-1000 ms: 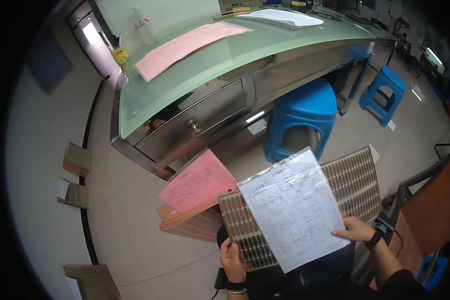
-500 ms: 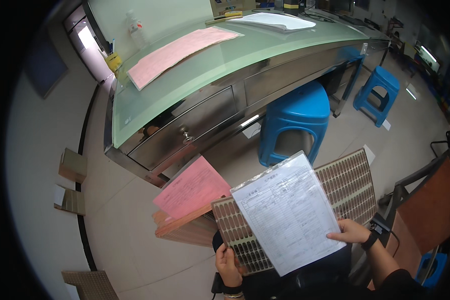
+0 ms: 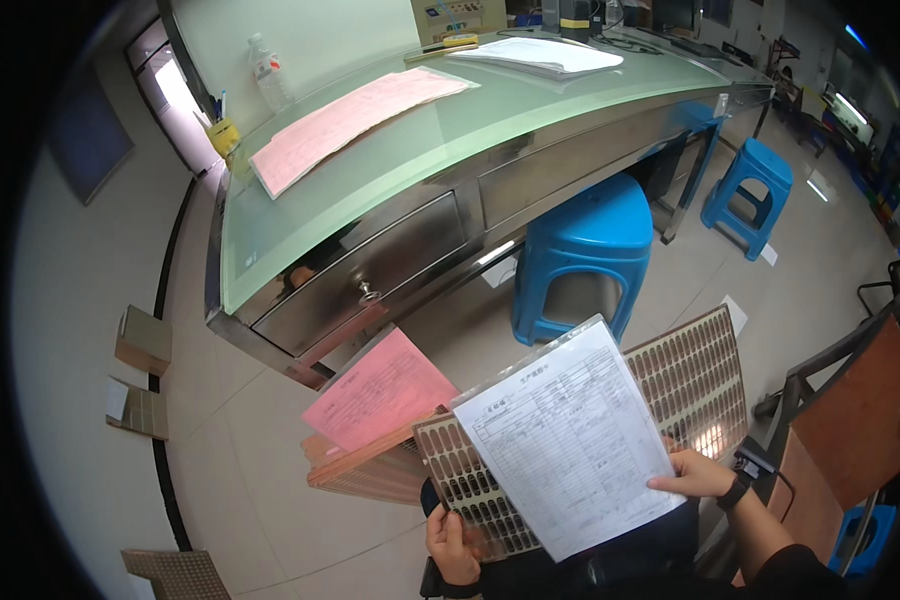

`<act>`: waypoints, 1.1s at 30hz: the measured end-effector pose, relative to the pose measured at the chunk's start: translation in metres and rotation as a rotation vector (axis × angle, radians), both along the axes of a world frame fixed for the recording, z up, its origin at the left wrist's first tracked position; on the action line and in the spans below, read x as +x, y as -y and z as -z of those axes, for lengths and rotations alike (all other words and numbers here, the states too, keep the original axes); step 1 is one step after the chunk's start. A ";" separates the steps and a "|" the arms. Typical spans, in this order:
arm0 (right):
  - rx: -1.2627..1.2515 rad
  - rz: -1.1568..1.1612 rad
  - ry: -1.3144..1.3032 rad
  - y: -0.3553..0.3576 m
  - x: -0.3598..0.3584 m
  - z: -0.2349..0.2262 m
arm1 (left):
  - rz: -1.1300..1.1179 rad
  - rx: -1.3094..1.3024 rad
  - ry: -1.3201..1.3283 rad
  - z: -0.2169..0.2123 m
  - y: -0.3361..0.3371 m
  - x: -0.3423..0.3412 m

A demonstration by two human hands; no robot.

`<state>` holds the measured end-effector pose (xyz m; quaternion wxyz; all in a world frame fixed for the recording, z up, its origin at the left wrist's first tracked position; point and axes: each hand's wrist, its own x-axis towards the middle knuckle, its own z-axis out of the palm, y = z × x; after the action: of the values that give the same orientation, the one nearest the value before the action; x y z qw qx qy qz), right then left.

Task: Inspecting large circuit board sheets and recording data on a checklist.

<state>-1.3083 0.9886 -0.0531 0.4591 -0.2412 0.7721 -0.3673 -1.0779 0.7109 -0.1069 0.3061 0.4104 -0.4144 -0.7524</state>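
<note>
Across my lap a flat panel (image 3: pixel 692 372), covered with rows of small oval shapes, is held at a slant. My left hand (image 3: pixel 453 545) grips its lower left edge between thumb and fingers. On top of the panel lies a white printed form (image 3: pixel 570 440) in a clear sleeve, hiding the panel's middle. My right hand (image 3: pixel 698 474) is closed on the form's right edge, thumb on its face; its other fingers are hidden behind. Just beyond my left hand, a pink form (image 3: pixel 380 392) in a sleeve rests on a stack of copper-coloured panels (image 3: pixel 365 480).
A glass-topped metal desk (image 3: pixel 370 215) stands ahead, bearing pink sheets (image 3: pixel 355 125), white papers (image 3: pixel 545 55) and a bottle (image 3: pixel 267 72). Blue stools (image 3: pixel 585 250) stand under and beside it. A brown chair (image 3: pixel 855 410) is close on my right. Panel stacks (image 3: pixel 143 338) lean by the left wall.
The view has shifted slightly, and a bright reflection now shows on the panel near my right hand. Both hands keep their hold on the panel and the white form.
</note>
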 end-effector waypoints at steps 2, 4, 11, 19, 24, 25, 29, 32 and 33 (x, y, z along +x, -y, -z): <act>-0.033 -0.019 -0.014 -0.001 -0.001 0.003 | -0.002 -0.016 0.003 0.003 0.000 0.000; -0.030 -0.017 -0.020 0.000 -0.001 0.003 | -0.002 -0.031 0.007 0.004 0.001 0.000; -0.050 -0.042 -0.064 -0.006 -0.002 0.014 | -0.027 -0.054 -0.033 0.003 0.000 -0.003; -0.064 -0.047 -0.092 -0.004 -0.001 0.011 | -0.026 0.005 -0.016 0.002 0.001 0.002; -0.070 -0.005 -0.056 -0.007 0.001 0.014 | 0.002 0.006 -0.038 -0.003 0.000 0.001; -0.071 -0.009 -0.057 -0.006 0.000 0.014 | -0.008 0.001 -0.032 -0.003 0.000 0.001; -0.048 0.001 -0.028 -0.005 0.002 0.011 | 0.001 0.001 -0.044 -0.004 0.000 0.002; -0.058 0.004 -0.025 -0.004 0.001 0.012 | -0.013 -0.018 -0.043 0.002 0.002 0.002; -0.060 0.002 -0.024 -0.005 0.001 0.012 | -0.011 -0.017 -0.043 0.001 0.002 0.002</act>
<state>-1.3073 0.9933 -0.0654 0.4420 -0.2585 0.7664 -0.3879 -1.0763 0.7086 -0.1082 0.3227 0.3939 -0.4117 -0.7558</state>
